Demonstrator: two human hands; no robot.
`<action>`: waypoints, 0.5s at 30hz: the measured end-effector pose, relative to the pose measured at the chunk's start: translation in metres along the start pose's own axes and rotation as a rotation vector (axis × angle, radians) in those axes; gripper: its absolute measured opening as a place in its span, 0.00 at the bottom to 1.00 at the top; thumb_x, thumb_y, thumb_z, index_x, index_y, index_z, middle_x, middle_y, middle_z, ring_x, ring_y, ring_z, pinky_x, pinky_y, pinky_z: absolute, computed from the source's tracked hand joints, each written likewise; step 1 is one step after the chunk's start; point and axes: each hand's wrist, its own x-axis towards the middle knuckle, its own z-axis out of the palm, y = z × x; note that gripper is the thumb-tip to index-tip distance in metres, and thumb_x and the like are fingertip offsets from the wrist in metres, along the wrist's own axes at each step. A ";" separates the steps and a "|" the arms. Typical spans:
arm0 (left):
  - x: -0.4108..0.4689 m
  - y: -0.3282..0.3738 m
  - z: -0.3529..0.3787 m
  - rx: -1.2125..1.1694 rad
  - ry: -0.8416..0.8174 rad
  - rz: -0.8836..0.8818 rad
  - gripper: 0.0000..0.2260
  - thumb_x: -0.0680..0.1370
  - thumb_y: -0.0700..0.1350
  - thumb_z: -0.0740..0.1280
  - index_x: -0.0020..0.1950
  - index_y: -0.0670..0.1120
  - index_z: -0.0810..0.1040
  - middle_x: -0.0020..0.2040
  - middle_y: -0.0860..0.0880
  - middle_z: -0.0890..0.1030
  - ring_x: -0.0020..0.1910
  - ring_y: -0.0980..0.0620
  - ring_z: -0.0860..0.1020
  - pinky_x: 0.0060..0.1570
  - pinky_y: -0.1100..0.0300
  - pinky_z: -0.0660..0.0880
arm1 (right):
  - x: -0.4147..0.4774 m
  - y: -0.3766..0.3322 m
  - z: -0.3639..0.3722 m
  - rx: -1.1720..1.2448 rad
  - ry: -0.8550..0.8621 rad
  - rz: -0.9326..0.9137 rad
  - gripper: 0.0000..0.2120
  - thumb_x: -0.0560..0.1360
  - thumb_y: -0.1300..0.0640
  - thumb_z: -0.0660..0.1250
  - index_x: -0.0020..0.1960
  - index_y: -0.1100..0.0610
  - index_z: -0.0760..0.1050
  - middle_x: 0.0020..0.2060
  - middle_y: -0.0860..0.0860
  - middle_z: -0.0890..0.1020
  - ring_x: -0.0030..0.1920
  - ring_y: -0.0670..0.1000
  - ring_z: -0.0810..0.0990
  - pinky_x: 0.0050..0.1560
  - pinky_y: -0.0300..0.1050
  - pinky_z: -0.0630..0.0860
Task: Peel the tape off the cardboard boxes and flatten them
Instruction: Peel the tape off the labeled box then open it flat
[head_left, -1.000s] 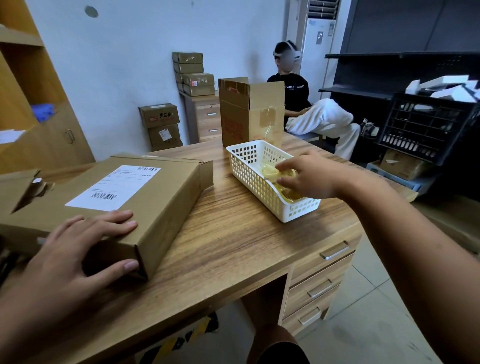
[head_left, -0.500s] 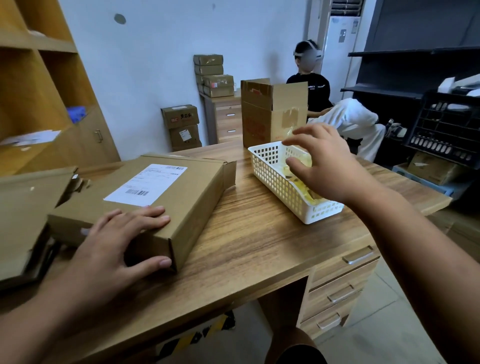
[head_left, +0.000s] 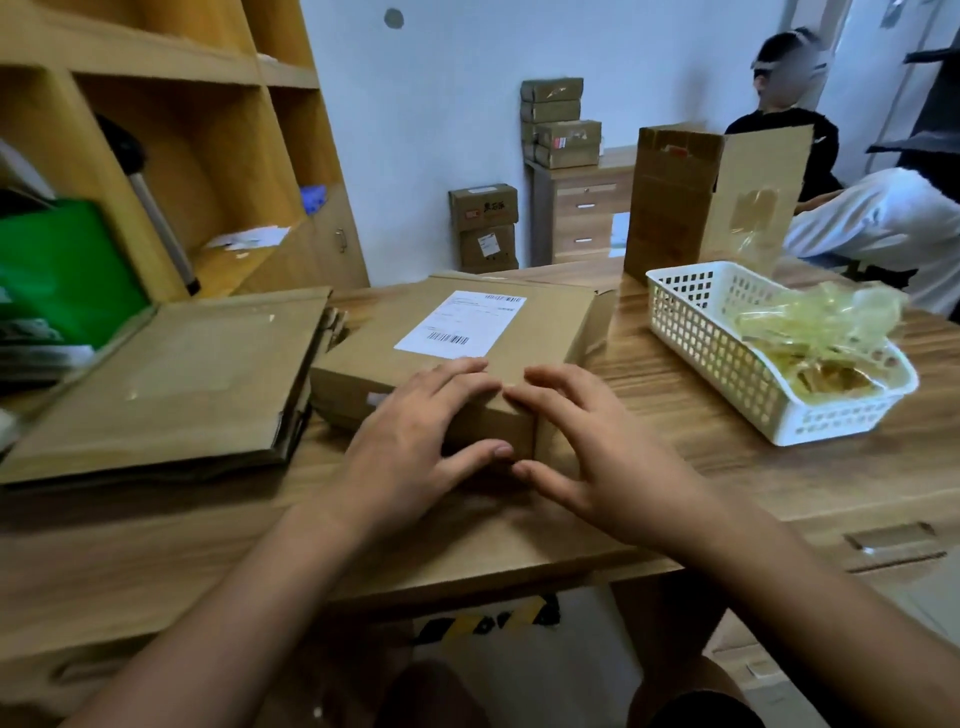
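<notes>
A flat brown cardboard box (head_left: 540, 322) with a white shipping label (head_left: 460, 323) lies on the wooden desk (head_left: 675, 415), one corner toward me. My left hand (head_left: 415, 441) rests on that near corner, fingers spread over the top and thumb against the side. My right hand (head_left: 597, 447) is at the same corner from the right, fingertips on the top edge, thumb low by the side face. A stack of flattened cardboard (head_left: 171, 374) lies to the left. A white plastic basket (head_left: 701, 332) on the right holds crumpled yellowish peeled tape (head_left: 821, 322).
An upright open carton (head_left: 675, 208) stands behind the basket. Wooden shelves (head_left: 156, 130) with a green item (head_left: 62, 270) fill the left. More boxes (head_left: 483, 208) and a drawer cabinet (head_left: 587, 218) stand by the far wall. A seated person (head_left: 800, 135) is at the back right.
My right hand has left the basket, where the tape stays, and moved left to the box's near corner. My left hand stays on the box. My head has turned left and down.
</notes>
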 end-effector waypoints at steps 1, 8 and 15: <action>-0.003 -0.005 -0.004 0.027 0.001 -0.003 0.28 0.75 0.66 0.64 0.72 0.56 0.72 0.74 0.58 0.69 0.73 0.58 0.66 0.73 0.59 0.63 | 0.000 0.002 0.002 -0.009 0.008 -0.013 0.31 0.75 0.44 0.69 0.75 0.49 0.68 0.73 0.51 0.68 0.75 0.51 0.64 0.74 0.52 0.67; -0.019 -0.041 -0.022 0.189 0.055 -0.094 0.23 0.77 0.52 0.71 0.72 0.53 0.73 0.72 0.54 0.73 0.71 0.53 0.69 0.76 0.49 0.61 | 0.001 0.026 -0.008 0.120 0.002 0.023 0.29 0.77 0.60 0.71 0.75 0.46 0.69 0.76 0.43 0.66 0.78 0.43 0.59 0.78 0.43 0.58; -0.020 -0.058 -0.024 0.234 0.057 -0.148 0.28 0.75 0.51 0.75 0.73 0.53 0.72 0.71 0.53 0.73 0.71 0.52 0.68 0.75 0.49 0.60 | 0.001 0.033 -0.012 0.074 0.005 0.034 0.34 0.70 0.52 0.78 0.73 0.44 0.69 0.75 0.41 0.66 0.76 0.42 0.64 0.73 0.40 0.62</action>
